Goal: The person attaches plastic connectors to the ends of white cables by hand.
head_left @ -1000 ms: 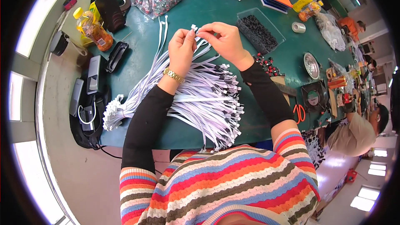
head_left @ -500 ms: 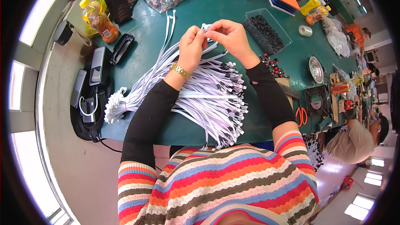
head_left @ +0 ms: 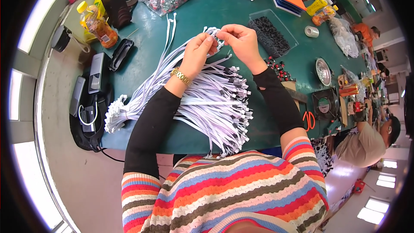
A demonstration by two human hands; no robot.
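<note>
A large bundle of white cables (head_left: 207,114) lies fanned across the table in front of me. Its gathered end with white connectors (head_left: 115,114) is at the left, and dark-tipped ends spread to the right. Above the bundle, my left hand (head_left: 197,55) is closed in a pinch on a white cable, a gold watch (head_left: 180,76) at its wrist. Just beside it, my right hand (head_left: 241,45) pinches with thumb and forefinger by the white cable ends (head_left: 212,31); what sits between those fingertips is too small to make out.
Right of my hands stands a clear tray (head_left: 294,43) of small black parts, with red-and-black pieces (head_left: 279,70) nearer me. Orange-handled scissors (head_left: 308,121), a metal bowl (head_left: 323,72) and a small fan (head_left: 324,105) lie farther right. A bottle (head_left: 98,26) and phone (head_left: 116,6) stand left.
My fingertips have drawn slightly apart, and more of the white cable ends shows between and behind them. The whole view has shifted a little.
</note>
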